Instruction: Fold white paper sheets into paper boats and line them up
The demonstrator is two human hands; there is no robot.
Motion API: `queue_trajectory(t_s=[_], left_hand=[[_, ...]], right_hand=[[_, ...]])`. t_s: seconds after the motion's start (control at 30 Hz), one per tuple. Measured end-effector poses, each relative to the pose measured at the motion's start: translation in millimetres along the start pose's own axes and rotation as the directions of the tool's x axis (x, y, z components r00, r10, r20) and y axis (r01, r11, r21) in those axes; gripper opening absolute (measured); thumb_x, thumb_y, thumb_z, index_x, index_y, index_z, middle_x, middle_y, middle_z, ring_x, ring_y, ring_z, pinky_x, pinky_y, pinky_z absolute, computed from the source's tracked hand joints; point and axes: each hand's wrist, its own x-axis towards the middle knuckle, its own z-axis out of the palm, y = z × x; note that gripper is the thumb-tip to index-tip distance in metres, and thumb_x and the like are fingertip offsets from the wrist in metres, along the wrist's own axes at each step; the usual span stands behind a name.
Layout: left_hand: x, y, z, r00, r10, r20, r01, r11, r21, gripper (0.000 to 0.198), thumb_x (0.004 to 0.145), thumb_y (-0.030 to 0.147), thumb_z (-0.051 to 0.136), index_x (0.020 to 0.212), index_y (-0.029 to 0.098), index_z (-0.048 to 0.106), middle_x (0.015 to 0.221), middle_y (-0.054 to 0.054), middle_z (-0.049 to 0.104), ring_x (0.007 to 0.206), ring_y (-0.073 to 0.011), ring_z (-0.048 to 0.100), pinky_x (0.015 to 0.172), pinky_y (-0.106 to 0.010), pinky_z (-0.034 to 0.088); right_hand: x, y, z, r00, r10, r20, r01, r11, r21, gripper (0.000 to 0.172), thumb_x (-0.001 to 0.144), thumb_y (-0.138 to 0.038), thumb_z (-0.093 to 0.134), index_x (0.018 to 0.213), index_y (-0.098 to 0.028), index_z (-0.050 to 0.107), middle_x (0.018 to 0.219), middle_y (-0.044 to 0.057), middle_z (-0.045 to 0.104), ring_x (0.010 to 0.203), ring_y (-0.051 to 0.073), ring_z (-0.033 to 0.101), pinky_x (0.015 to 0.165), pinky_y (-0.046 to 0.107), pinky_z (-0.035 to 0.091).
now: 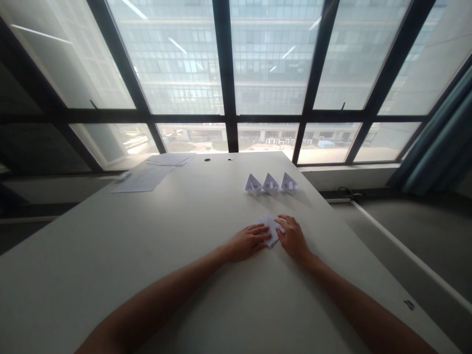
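Observation:
A small folded white paper [272, 232] lies on the white table [177, 216] between my two hands. My left hand [250, 241] rests flat on its left side, fingers stretched over it. My right hand [292, 237] is at its right edge, fingers curved and apart, the fingertips touching the paper. Just beyond stand three folded paper boats in a row: a left one [253, 184], a middle one [270, 183] and a right one [289, 182].
Sheets of paper [143, 178] lie at the table's far left, with more sheets [171, 159] behind them. A small dark object [409, 305] sits near the right edge. Windows rise behind the table, and a blue curtain [435, 142] hangs at the right.

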Motion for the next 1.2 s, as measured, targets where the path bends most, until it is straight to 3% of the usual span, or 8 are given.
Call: queue_trajectory(t_s=[0.17,0.53,0.67,0.77,0.93,1.07,1.2], left_hand=[[1.5,-0.6,-0.4,1.000,0.022,0.014,-0.022,0.999,0.025,0.044,0.099,0.035,0.049,0.142,0.026,0.050,0.149,-0.008,0.046,0.140,-0.0235,0.039,0.119,-0.042,0.028],[0.1,-1.4,0.0,0.998,-0.028,-0.064,0.022,0.996,-0.082,0.052,0.097,0.027,0.052,0.147,0.025,0.041,0.150,-0.008,0.045,0.139,-0.0217,0.040,0.117,-0.039,0.032],[-0.5,-5.0,1.9,0.986,-0.099,-0.134,0.081,0.987,-0.136,0.043,0.093,0.032,0.060,0.135,0.024,0.054,0.140,-0.010,0.054,0.133,-0.0230,0.047,0.113,-0.038,0.039],[-0.7,-8.1,3.8,0.984,-0.127,-0.125,0.107,0.982,-0.155,0.034,0.091,0.034,0.063,0.123,0.023,0.064,0.130,-0.011,0.060,0.125,-0.0245,0.054,0.110,-0.038,0.042],[0.0,-11.9,5.5,0.980,-0.167,-0.111,0.146,0.974,-0.174,0.035,0.092,0.036,0.062,0.124,0.023,0.064,0.126,-0.011,0.062,0.118,-0.0249,0.058,0.106,-0.039,0.044],[1.2,-15.0,5.3,0.969,-0.211,-0.131,0.185,0.965,-0.186,0.031,0.097,0.037,0.054,0.118,0.020,0.068,0.121,-0.010,0.066,0.111,-0.0229,0.062,0.102,-0.036,0.046],[1.4,-13.9,1.0,0.951,-0.250,-0.181,0.207,0.952,-0.224,0.034,0.101,0.037,0.044,0.110,0.019,0.071,0.108,-0.008,0.068,0.098,-0.0192,0.064,0.092,-0.031,0.049]], right_hand=[[-2.7,-3.4,6.0,0.978,-0.110,0.174,0.111,0.994,0.009,0.041,0.093,-0.017,0.046,0.131,-0.017,0.061,0.139,0.012,0.057,0.131,0.024,0.048,0.113,0.042,0.035],[-3.0,-5.1,5.5,0.947,-0.045,0.319,0.047,0.999,0.001,0.048,0.092,-0.015,0.044,0.140,-0.015,0.052,0.146,0.013,0.049,0.138,0.024,0.042,0.117,0.045,0.028],[-2.6,-4.6,4.5,0.949,-0.056,0.310,0.054,0.998,0.013,0.044,0.092,-0.018,0.047,0.136,-0.018,0.056,0.143,0.011,0.053,0.137,0.023,0.044,0.116,0.045,0.029],[-3.1,-4.0,4.6,0.956,-0.073,0.283,0.067,0.997,0.030,0.041,0.092,-0.017,0.048,0.130,-0.020,0.061,0.140,0.011,0.056,0.135,0.024,0.046,0.115,0.046,0.031],[-3.6,0.7,7.2,0.970,-0.078,0.230,0.059,0.994,0.089,0.051,0.083,-0.001,0.043,0.125,-0.021,0.065,0.137,0.009,0.059,0.132,0.021,0.050,0.114,0.044,0.034],[-3.6,2.3,6.8,0.990,-0.061,0.130,0.044,0.991,0.127,0.055,0.075,0.005,0.041,0.115,-0.018,0.070,0.126,0.009,0.066,0.123,0.020,0.056,0.109,0.038,0.040],[-2.8,-3.3,1.1,0.992,-0.077,0.098,0.063,0.988,0.138,0.044,0.077,-0.002,0.050,0.111,-0.019,0.072,0.117,0.009,0.068,0.113,0.021,0.058,0.102,0.035,0.044]])
